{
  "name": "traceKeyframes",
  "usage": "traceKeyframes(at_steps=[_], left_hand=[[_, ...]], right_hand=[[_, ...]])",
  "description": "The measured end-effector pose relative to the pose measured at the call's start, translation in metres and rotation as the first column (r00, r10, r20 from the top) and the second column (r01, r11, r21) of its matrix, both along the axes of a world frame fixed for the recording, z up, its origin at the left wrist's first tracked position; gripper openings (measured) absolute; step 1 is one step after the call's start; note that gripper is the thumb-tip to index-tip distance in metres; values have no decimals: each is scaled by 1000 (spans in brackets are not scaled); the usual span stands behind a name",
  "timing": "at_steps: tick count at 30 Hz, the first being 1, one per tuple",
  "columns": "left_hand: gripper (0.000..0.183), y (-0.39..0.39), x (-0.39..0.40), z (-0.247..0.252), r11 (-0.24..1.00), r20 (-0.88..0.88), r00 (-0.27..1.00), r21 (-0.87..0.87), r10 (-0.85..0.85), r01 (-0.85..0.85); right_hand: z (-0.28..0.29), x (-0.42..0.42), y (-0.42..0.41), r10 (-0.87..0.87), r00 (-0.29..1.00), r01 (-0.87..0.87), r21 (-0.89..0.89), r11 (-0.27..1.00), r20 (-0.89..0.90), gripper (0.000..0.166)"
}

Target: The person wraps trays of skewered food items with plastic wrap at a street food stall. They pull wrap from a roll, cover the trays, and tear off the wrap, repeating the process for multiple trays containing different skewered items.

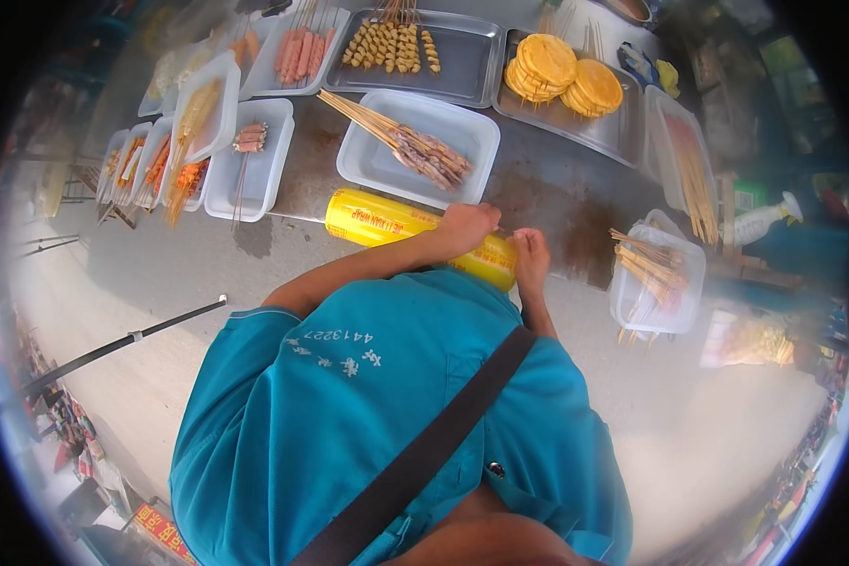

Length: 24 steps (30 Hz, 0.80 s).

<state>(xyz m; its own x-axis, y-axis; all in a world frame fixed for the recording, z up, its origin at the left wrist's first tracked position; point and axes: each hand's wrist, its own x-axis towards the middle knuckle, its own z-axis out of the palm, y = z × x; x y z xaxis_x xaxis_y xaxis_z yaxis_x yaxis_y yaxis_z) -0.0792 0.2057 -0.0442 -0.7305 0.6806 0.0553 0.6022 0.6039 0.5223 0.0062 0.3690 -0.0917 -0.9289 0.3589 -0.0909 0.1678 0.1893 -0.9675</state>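
A yellow roll of cling film [382,218] bearing red writing lies across the table's near edge, against the front of my teal shirt. My left hand [467,228] reaches over the roll, its fingers bent at the far side near the right end. Close beside it, my right hand [530,256] has thumb and fingertips bunched at the roll's right end; whether they pinch loose film is too small to make out. Just beyond the roll stands a white plastic tray [357,159] with a bundle of squid-like meat skewers [431,157], bare sticks pointing to the far left.
Metal trays behind hold spiral-cut skewers [389,48] and stacked yellow round cakes [546,65] on sticks. Plastic tubs of skewers crowd the left, one with a rolled skewer [250,137]. At right are a skewer tub [658,283] and a spray bottle [757,221]. A black pole [134,338] crosses the left.
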Motion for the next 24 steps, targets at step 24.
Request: traceKeyframes(at_steps=[24], left_hand=[[17,-40,-15,12,997,456,888,-18,-61,78]], right_hand=[[23,11,-9,-34,999,34,-38,999,4,11]])
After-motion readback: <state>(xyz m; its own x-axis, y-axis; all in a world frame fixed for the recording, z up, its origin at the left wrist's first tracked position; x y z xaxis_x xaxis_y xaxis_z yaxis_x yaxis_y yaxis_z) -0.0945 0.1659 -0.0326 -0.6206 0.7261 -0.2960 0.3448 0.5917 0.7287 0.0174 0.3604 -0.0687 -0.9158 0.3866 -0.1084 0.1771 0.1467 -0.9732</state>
